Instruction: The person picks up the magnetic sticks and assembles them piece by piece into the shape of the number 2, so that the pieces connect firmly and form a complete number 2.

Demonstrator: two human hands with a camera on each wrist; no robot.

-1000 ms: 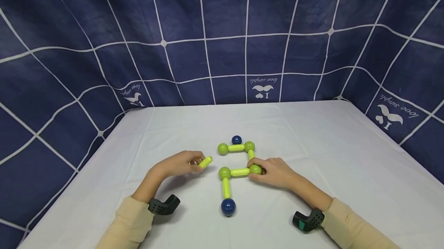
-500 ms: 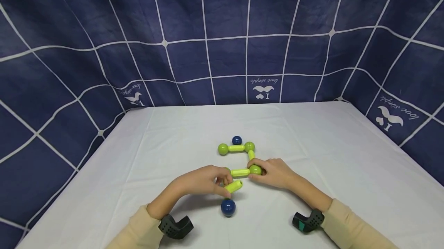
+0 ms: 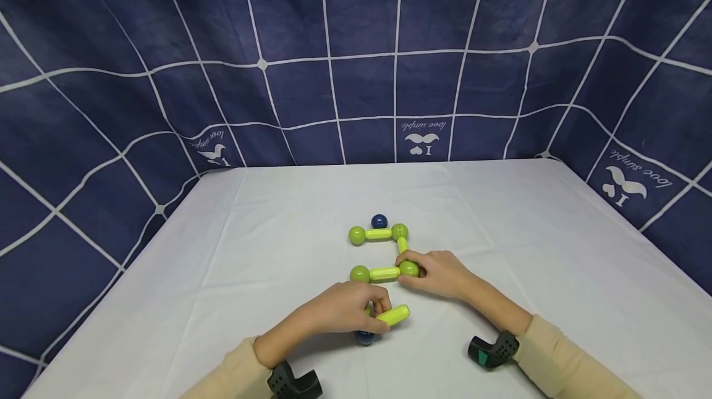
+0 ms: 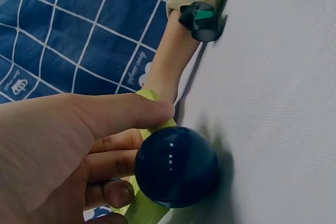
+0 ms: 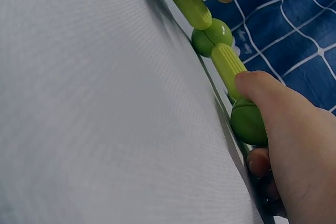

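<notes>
My left hand (image 3: 350,309) pinches a loose yellow-green rod (image 3: 396,315) between thumb and fingers, its free end pointing right. Just below that hand, and partly hidden by it in the head view, is a blue ball (image 4: 177,166) at the near end of a chain of rods and balls. My right hand (image 3: 439,272) grips the chain at its right-hand green ball (image 3: 409,268), thumb and fingers around it. From there one rod (image 3: 385,273) runs left to another green ball (image 3: 360,273). A second rod (image 3: 403,244) goes back to a far green ball (image 3: 399,231).
At the chain's far end lies a rod (image 3: 379,234) with a green ball (image 3: 357,235) on its left. A second blue ball (image 3: 379,221) sits just behind that rod. A white cloth covers the table (image 3: 267,220), and a blue gridded curtain (image 3: 361,87) hangs behind.
My left hand has carried the rod right and toward me, from left of the chain to above the near blue ball. The right hand has kept its grip in the same place.
</notes>
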